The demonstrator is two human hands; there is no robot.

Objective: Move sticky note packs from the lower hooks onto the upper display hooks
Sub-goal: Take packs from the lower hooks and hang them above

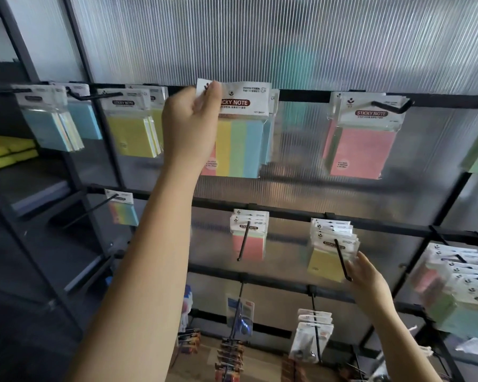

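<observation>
My left hand [192, 119] is raised to the upper rail, pinching the top left corner of a multicolour striped sticky note pack [242, 133] at its white header card. Whether the pack hangs on a hook is hidden behind the hand and card. My right hand [366, 277] is lower right, fingers touching the right side of a stack of yellow sticky note packs [327, 257] that hang on a lower black hook [342, 260]. A pink pack [249, 241] hangs on the neighbouring lower hook.
The upper rail carries blue packs [53, 128], yellow packs [133, 133] and a pink pack [362, 144] on black hooks. A rainbow pack [123, 210] hangs at lower left. More packs [458, 288] crowd the right side. Scissors and batteries hang below.
</observation>
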